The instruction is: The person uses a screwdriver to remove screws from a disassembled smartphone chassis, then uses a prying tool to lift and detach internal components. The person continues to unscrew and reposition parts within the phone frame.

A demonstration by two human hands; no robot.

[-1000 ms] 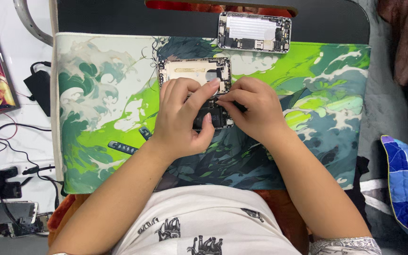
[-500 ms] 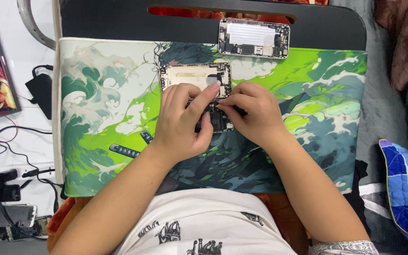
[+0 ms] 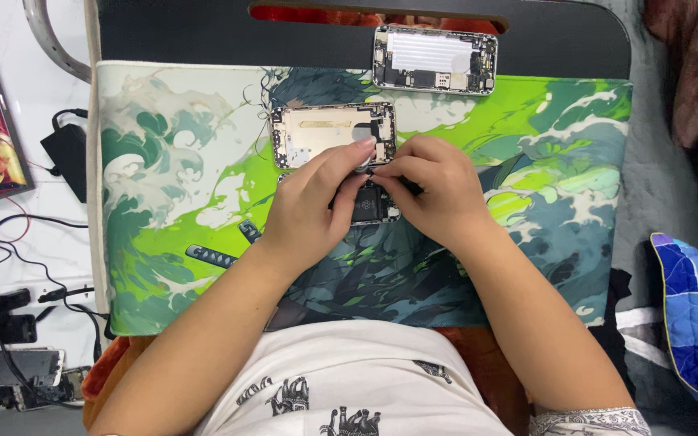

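My left hand (image 3: 313, 206) and my right hand (image 3: 438, 190) meet over a dark opened phone (image 3: 372, 206) lying on the green wave-patterned desk mat (image 3: 171, 161). Both hands grip it, and its battery shows between them. My left index finger stretches up to the lower right corner of an empty gold phone housing (image 3: 325, 133) just beyond. My right fingertips are pinched together at the dark phone's top edge; what they pinch is hidden. Most of the dark phone is covered by my hands.
Another opened phone body (image 3: 434, 60) lies at the mat's far edge. Two dark slender tools (image 3: 212, 257) rest on the mat at left. Cables, a black adapter (image 3: 66, 157) and phone parts (image 3: 22, 371) lie left of the mat. A blue cushion (image 3: 696, 323) sits right.
Both hands stay on the dark phone with only small finger shifts. The view has tilted slightly, so everything sits a little lower in the frame.
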